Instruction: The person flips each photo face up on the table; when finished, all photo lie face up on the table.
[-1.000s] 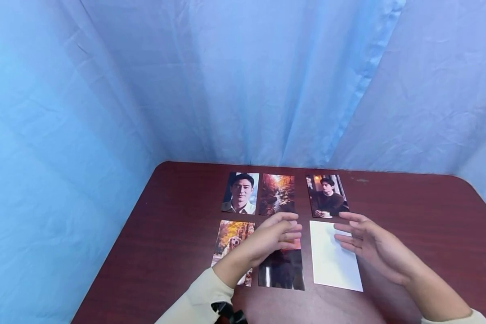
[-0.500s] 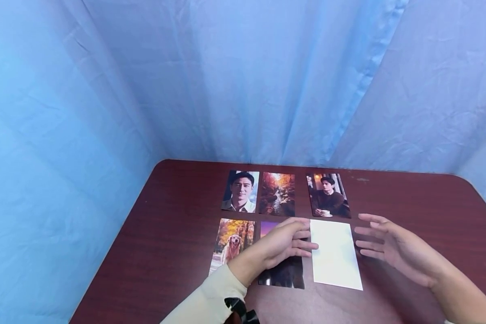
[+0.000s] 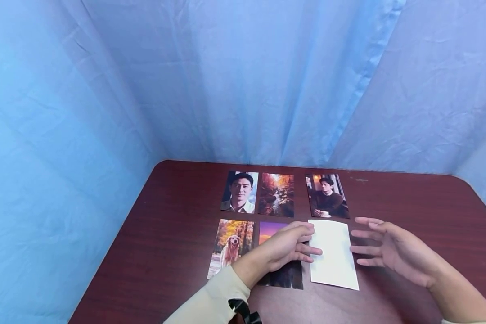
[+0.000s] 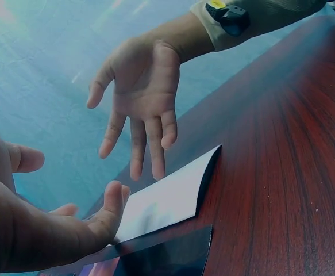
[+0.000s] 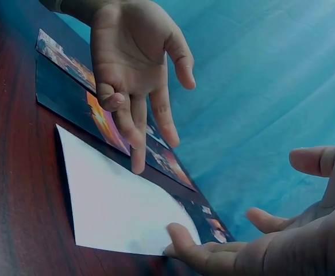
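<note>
A blank white card [image 3: 334, 265] lies in the near row, at its right end. Its surface bows slightly in both wrist views. My left hand [image 3: 289, 245] reaches over the sunset photo [image 3: 269, 229], fingers loosely extended, with fingertips at the card's left edge. On the other side my right hand [image 3: 401, 252] is spread, its fingertips close to or touching the card's right edge. The left wrist view shows the right hand [image 4: 147, 92] palm toward the camera beyond the card. Neither hand curls around anything. Part of the sunset photo is hidden under the left hand.
A dog photo [image 3: 231, 245] lies at the near left. Behind are a portrait photo [image 3: 240, 192], an autumn stream photo [image 3: 276, 195] and a café photo [image 3: 328, 196]. The dark red table [image 3: 166, 225] backs onto blue curtains [image 3: 243, 81].
My left hand has moved right, to the white card's left edge. My right hand has drawn off the card to its right side, then come slightly back. The card has shifted a little left.
</note>
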The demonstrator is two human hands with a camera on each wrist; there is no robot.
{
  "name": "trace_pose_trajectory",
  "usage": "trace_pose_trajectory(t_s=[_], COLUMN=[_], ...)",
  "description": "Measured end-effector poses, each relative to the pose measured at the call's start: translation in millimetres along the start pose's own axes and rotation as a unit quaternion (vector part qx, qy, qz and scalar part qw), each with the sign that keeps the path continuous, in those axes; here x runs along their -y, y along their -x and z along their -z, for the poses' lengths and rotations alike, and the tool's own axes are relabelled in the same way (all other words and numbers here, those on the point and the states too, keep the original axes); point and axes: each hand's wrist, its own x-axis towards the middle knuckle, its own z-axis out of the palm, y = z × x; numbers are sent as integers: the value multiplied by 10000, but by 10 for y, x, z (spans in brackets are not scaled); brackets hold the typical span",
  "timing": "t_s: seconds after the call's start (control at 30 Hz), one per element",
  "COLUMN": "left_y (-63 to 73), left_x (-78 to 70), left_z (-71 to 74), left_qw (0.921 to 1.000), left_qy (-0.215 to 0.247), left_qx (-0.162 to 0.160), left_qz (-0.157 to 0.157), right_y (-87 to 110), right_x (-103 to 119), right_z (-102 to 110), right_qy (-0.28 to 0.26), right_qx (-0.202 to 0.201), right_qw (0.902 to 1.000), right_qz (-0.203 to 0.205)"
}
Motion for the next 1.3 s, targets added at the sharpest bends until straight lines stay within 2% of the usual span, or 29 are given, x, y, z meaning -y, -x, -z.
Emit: trace_pose_trajectory(t_s=[0.23, 0.5, 0.67, 0.83, 0.97, 1.3], left_y=[4, -8, -8, 7, 22, -34], left_x=[24, 43, 34, 49, 67, 20], left_z=[-13, -51, -61, -69, -87, -222], left_qw=[10000, 10000, 10000, 9999, 9997, 9989], left_qy=[-41, 3, 32, 79, 153, 337], left_qx=[-16, -89, -72, -95, -172, -318], left_qz=[33, -26, -5, -31, -57, -92], right_y=[-36, -27, -32, -12, 0, -4], right_x=[-48, -60, -46, -49, -50, 13], right_z=[-5, 10, 29, 48, 40, -62], right_qy=[112, -430, -485, -67, 360, 544], right_qx=[-355, 18, 17, -247, -452, -610], right_qw=[9992, 9991, 9987, 9995, 9983, 9960], right_qz=[-132, -64, -154, -187, -35, 354])
